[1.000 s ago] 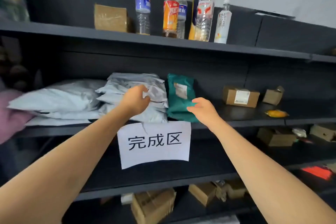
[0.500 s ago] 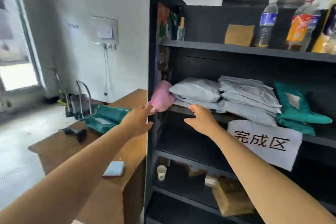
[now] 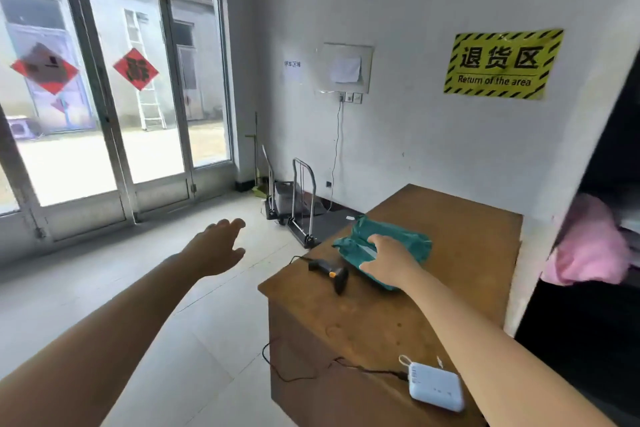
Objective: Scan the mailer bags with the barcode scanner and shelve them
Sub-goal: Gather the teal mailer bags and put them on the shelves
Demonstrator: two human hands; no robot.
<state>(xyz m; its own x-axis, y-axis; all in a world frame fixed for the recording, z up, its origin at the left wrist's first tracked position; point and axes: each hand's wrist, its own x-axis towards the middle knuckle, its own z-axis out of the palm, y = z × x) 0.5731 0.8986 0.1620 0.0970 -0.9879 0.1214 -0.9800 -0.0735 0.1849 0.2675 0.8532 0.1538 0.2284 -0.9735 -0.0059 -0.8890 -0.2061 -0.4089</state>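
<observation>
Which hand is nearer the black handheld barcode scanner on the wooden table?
Right. The right hand lies on the green plastic mailer bag just right of the black barcode scanner; the left hand hangs open over the floor, left of the wooden table.

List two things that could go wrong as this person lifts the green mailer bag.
1. The black barcode scanner lies beside the green plastic mailer bag under the right hand, near the wooden table's edge; dragging the bag might knock it off.
2. A black cable loops off that edge to the pale blue power bank; a snag could pull it down.
</observation>
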